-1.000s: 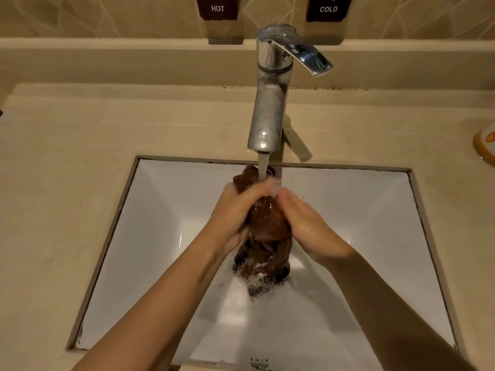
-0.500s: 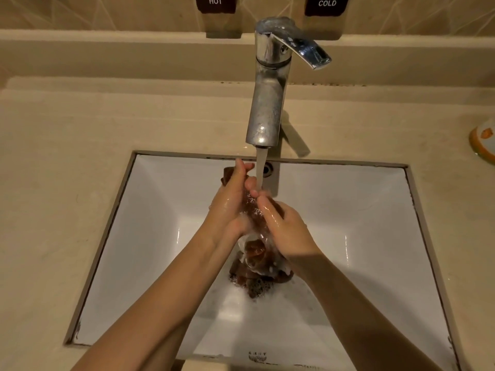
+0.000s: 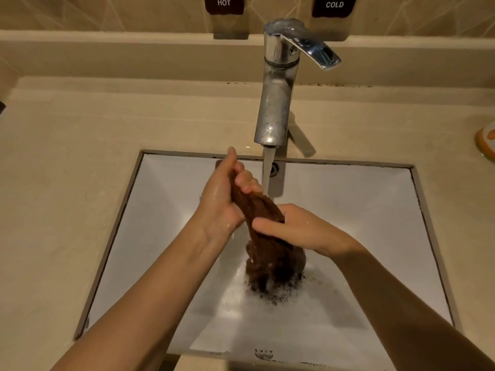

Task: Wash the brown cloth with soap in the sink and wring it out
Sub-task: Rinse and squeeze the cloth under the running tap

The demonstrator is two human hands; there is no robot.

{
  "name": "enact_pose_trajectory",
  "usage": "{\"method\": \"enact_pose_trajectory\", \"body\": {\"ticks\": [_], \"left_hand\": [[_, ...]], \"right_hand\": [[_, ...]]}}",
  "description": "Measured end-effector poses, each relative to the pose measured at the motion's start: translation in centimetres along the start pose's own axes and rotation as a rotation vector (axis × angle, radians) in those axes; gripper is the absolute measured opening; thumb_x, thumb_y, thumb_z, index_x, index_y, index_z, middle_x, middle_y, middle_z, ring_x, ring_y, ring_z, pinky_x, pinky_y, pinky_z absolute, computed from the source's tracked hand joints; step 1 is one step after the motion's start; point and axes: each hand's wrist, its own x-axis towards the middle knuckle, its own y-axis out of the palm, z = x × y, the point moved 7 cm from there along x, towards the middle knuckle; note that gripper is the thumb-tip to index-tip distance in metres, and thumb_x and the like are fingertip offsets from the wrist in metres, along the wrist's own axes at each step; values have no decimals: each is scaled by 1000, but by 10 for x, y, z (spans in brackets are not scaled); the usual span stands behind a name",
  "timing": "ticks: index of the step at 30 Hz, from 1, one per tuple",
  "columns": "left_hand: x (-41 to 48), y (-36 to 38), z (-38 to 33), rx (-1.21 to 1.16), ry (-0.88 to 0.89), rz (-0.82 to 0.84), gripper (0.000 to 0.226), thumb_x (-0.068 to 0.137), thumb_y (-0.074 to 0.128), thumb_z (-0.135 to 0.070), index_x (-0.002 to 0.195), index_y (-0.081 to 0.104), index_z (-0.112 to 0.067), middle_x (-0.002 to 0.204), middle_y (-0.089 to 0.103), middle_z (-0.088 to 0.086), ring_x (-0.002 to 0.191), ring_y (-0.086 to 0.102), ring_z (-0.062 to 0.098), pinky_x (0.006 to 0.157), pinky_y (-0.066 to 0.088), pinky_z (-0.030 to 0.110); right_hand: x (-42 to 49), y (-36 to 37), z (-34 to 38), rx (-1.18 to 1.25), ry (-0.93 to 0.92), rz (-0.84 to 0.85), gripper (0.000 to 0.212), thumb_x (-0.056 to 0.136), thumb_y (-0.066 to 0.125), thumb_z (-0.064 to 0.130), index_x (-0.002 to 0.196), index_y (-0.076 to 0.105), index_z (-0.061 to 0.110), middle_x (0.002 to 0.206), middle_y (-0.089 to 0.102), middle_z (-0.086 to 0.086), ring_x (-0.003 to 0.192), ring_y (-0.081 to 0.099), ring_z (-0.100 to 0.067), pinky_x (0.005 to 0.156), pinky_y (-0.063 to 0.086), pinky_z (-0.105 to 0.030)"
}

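My left hand (image 3: 222, 199) clenches the top of the wet brown towelling cloth (image 3: 263, 236) and my right hand (image 3: 300, 231) squeezes its middle, so suds drain into the white rectangular sink (image 3: 361, 210) beside the running stream.

Dark brown cloth (image 3: 263, 236) over a white sink (image 3: 361, 210). Beige worktop (image 3: 80, 156). Silver chrome tap (image 3: 276, 103). Two dark brown labels (image 3: 224, 4) with white lettering on beige tiles with pale diagonal lines.

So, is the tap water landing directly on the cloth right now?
No, the stream falls past the cloth, just right of the left hand.
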Motion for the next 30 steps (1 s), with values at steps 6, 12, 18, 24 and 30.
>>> {"method": "enact_pose_trajectory", "body": {"ticks": [6, 12, 18, 24, 30], "left_hand": [[-5, 3, -57, -180, 193, 0, 50, 94, 51, -36, 52, 44, -10, 38, 37, -1, 30, 35, 11, 40, 37, 15], [-7, -17, -74, 186, 268, 6, 21, 95, 50, -19, 78, 56, -8, 55, 57, 4, 45, 51, 13, 52, 50, 23], [-10, -34, -9, 646, -61, 193, 40, 87, 47, -12, 125, 58, -9, 116, 67, 15, 105, 64, 27, 96, 47, 48], [-2, -35, 8, 851, -80, 42, 56, 83, 43, -68, 105, 72, -26, 107, 73, 5, 104, 66, 23, 91, 52, 42], [4, -39, 16, 901, 101, -221, 48, 86, 43, -65, 74, 75, -32, 79, 77, -2, 83, 72, 16, 78, 54, 34]], "right_hand": [[-1, -4, -22, 114, 39, -52, 53, 68, 79, 30, 116, 56, 29, 106, 69, 8, 93, 66, -6, 75, 54, -20], [-3, -25, -11, 597, -95, -187, 42, 76, 68, 29, 116, 59, 20, 110, 69, -2, 103, 65, -17, 82, 53, -25], [3, -28, 18, 351, -124, -434, 18, 92, 47, 43, 97, 63, 38, 97, 70, 9, 90, 66, -4, 76, 53, -21], [2, -18, 31, 93, -129, -644, 32, 92, 34, 53, 88, 58, 32, 86, 63, 12, 83, 61, -4, 72, 48, -22], [4, -26, 31, -155, -44, -964, 26, 96, 35, 39, 82, 53, 27, 73, 58, 6, 69, 58, -13, 61, 45, -24]]}}
